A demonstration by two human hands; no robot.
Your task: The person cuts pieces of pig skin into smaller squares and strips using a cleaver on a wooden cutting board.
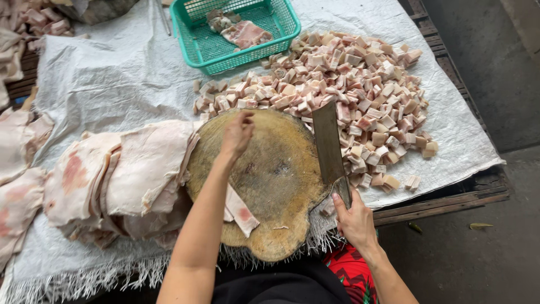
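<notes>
Head camera looks straight down on a round, worn wooden chopping block (270, 180) set on a white woven plastic sheet (112, 62). The right hand (353, 217) is wrapped closed around the handle of a broad rectangular steel cleaver (329, 145), whose blade lies along the block's right edge, tip pointing away from the person. The left hand (237, 135) reaches to the far rim of the block with fingers bunched loosely together; whether it pinches a scrap there I cannot tell. A short strip of pink-and-white pork skin (241, 209) lies on the near side of the block, partly under the left forearm. Left of the block, and just touching it, sits a stack of large pale pork skin sheets (118, 180); beyond and to the right spreads a heap of small pink-and-white cubes of cut pork skin (349, 84), which reaches the block's far edge. A green plastic mesh basket (236, 31) with a few pieces inside stands at the far side. Judging from this, clean work would mean keeping the left fingertips curled back from the blade's path and sweeping cut pieces off before laying down the next strip.
</notes>
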